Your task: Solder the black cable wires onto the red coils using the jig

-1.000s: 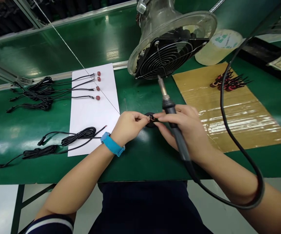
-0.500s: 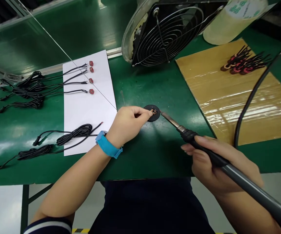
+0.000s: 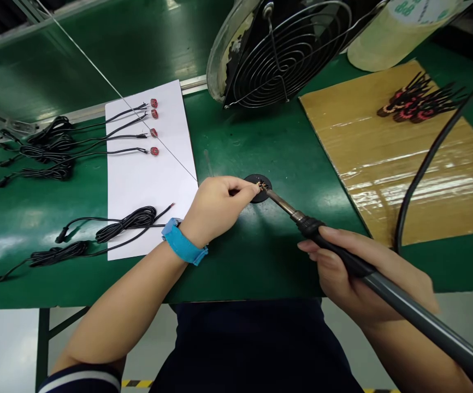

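My left hand (image 3: 222,204), with a blue wristband (image 3: 184,244), is closed in a pinch at a round black disc (image 3: 255,197). Between its fingertips is a small dark component with copper-coloured bits (image 3: 263,186), partly hidden by the fingers. A thin straight wire (image 3: 109,82) runs from the upper left down to this hand; whether the fingers grip it I cannot tell. In my right hand (image 3: 367,273) is a soldering iron (image 3: 326,240), held like a pen. Its tip meets, or nearly meets, the component over the disc.
White paper (image 3: 150,185) on the left carries cable ends and several small red ring-shaped parts (image 3: 154,151). Bundled black cables (image 3: 125,225) lie there too. A caged fan (image 3: 285,60) stands behind the disc. Right are a brown board (image 3: 355,147), a pile of black-leaded parts (image 3: 420,103) and a bottle (image 3: 388,38).
My right hand has moved slightly left, bringing the soldering iron's tip from the disc's edge onto or beside the component. My left hand keeps its pinch. The view has shifted slightly.
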The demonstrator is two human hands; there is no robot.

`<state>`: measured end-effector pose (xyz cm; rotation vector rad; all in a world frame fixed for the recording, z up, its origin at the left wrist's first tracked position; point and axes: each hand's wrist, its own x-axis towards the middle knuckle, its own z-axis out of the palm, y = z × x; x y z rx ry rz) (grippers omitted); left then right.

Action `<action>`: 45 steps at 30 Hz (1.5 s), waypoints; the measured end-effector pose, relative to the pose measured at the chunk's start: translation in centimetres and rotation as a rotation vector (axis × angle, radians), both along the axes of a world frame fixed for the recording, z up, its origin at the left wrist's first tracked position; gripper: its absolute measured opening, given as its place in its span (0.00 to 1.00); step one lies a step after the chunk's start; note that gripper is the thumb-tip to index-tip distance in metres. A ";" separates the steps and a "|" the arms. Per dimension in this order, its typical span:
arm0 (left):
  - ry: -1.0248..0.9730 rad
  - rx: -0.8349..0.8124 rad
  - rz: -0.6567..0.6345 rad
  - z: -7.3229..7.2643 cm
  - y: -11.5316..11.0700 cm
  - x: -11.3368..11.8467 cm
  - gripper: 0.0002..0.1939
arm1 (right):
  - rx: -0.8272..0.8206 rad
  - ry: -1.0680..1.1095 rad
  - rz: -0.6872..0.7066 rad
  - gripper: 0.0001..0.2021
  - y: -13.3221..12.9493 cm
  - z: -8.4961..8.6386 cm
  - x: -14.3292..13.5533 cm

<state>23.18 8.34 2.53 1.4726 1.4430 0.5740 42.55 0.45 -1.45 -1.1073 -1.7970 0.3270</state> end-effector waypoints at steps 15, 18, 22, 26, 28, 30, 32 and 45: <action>0.004 0.025 0.009 -0.3 0.1 0.1 0.12 | 0.013 -0.026 0.012 0.29 0.2 0.3 -0.2; 0.013 0.016 0.014 -0.2 0.1 0.1 0.12 | -0.018 -0.026 0.024 0.29 0.1 0.4 0.1; 0.018 0.010 0.016 0.0 0.0 0.1 0.12 | -0.081 0.007 -0.011 0.28 -0.3 0.1 0.6; 0.021 -0.001 0.015 0.1 0.0 0.2 0.11 | -0.075 -0.003 -0.021 0.28 -0.4 -0.1 0.7; 0.024 -0.005 0.019 0.2 0.0 0.2 0.12 | -0.077 -0.017 -0.019 0.28 -0.3 0.0 0.6; 0.028 -0.008 0.022 0.2 0.0 0.2 0.12 | -0.081 -0.013 -0.020 0.27 -0.3 0.1 0.5; 0.032 -0.008 0.020 0.2 0.0 0.2 0.11 | -0.094 -0.009 -0.023 0.27 -0.3 0.1 0.6; 0.038 0.081 0.055 -0.5 -0.2 0.2 0.10 | 0.128 -0.007 0.012 0.31 0.8 0.5 0.3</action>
